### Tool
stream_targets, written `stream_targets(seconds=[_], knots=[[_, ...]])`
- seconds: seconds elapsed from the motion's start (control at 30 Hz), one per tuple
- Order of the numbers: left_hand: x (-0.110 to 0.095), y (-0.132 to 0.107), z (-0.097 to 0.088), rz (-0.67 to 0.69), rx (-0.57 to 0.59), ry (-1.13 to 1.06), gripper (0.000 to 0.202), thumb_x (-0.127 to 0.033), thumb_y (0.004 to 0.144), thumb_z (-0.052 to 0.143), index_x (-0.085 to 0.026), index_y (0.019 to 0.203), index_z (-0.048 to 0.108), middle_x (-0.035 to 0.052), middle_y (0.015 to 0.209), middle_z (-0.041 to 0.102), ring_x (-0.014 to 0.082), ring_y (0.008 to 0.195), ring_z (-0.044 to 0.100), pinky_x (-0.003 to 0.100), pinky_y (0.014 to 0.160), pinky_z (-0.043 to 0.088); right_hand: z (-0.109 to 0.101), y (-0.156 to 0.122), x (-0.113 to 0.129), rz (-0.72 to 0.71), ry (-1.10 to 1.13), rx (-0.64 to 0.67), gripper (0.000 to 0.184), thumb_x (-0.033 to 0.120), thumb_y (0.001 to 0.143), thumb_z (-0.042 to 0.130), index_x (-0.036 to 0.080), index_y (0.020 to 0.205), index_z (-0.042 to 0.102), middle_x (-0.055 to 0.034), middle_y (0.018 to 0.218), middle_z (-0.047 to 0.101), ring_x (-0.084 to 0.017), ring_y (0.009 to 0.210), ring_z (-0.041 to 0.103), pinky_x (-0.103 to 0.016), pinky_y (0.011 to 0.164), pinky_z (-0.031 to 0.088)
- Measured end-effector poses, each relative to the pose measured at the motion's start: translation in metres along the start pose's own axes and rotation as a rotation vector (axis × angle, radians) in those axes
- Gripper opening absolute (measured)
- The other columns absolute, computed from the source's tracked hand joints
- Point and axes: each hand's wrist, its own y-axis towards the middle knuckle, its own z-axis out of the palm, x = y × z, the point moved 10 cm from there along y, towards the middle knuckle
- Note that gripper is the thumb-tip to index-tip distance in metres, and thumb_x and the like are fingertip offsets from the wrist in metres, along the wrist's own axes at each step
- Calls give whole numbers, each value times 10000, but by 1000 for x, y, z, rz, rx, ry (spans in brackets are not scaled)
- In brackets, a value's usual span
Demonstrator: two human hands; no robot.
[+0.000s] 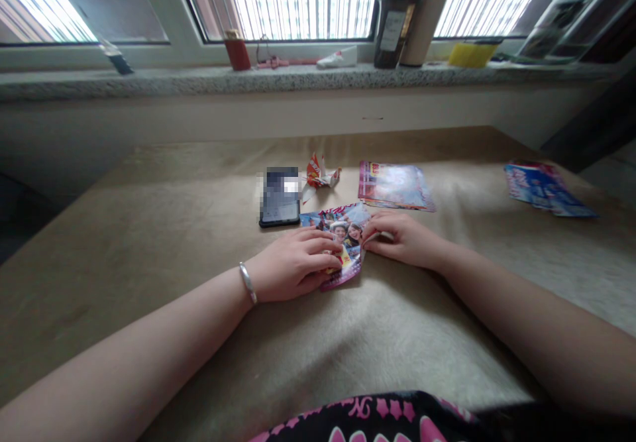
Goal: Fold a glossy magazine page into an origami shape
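Note:
A printed paper sheet (355, 256), colourful with a photo of people on it, lies on the table in front of me. Flat across its left part rests my left hand (303, 260), fingers stretched out and a silver bangle on the wrist. My right hand (397, 235) pinches the sheet's right edge between thumb and fingers, and that edge is bent up a little. Just beyond the sheet sits a folded paper crane (322, 173) in red and white. A black phone (279, 197) lies to the crane's left, its screen partly blurred.
Behind the sheet lies a stack of printed flyers (395, 187). More blue and red leaflets (544, 190) are fanned out at the far right of the wooden table (149, 230). The stone windowsill (189, 83) carries a red container (236, 51), a dark lidded jar (392, 31) and a yellow object (472, 53).

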Motion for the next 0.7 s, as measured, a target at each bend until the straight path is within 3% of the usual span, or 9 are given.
stream_targets(seconds=[0.2, 0.57, 0.7], knots=[[-5, -1, -1, 52, 5, -15, 271, -227, 908, 473, -227, 1147, 599, 65, 1181, 616, 221, 1174, 491, 403, 968, 443, 1, -1, -12, 154, 89, -31, 123, 264, 813, 594, 191, 852, 685, -31, 831, 695, -154, 775, 610, -275, 720, 457], [-8, 1, -1, 60, 3, -61, 221, -188, 894, 477, -200, 1064, 616, 63, 1142, 636, 212, 1116, 527, 389, 953, 459, 0, 3, -7, 162, -165, -65, 89, 227, 802, 590, 177, 777, 658, -25, 717, 625, -149, 679, 533, -254, 625, 392], [-8, 1, 0, 61, 7, -54, 202, -190, 887, 479, -197, 1032, 620, 62, 1135, 635, 218, 1096, 531, 388, 933, 463, 0, 6, -4, 155, -244, -73, 88, 225, 799, 598, 173, 741, 639, -30, 722, 611, -164, 723, 528, -266, 662, 383]])
